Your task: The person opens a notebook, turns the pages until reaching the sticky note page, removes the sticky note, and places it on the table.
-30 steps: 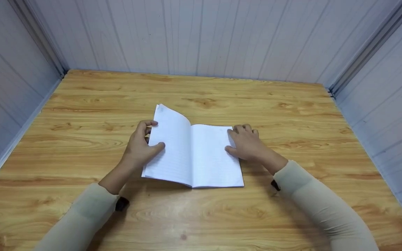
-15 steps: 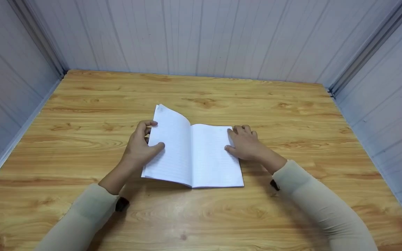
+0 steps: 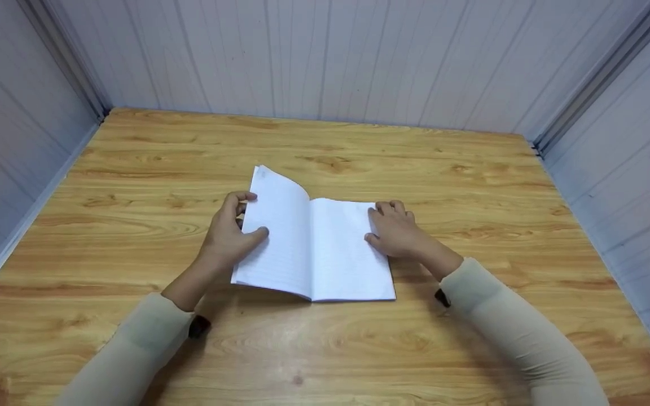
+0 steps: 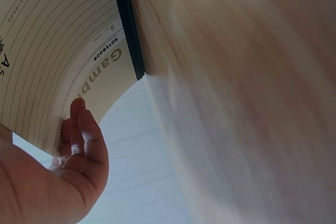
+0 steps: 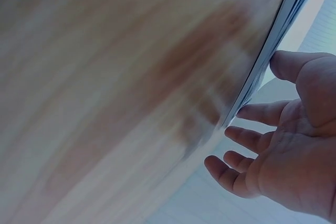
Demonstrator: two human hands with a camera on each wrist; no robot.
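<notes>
While the A5 notebook (image 3: 336, 254) lies open on the table (image 3: 325, 352), its fold (image 3: 311, 248) running front to back, the left hand (image 3: 229, 235) pinches its raised left half (image 3: 280, 225) and the right hand (image 3: 397, 232), fingers relaxed, touches its right page (image 3: 350, 259) near the outer edge.

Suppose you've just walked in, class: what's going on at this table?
A person has a notebook lying open on a wooden table. The left hand grips the left side and holds it tilted up off the table, with the printed cover facing down. The right hand rests at the outer edge of the right page, which lies nearly flat.
</notes>
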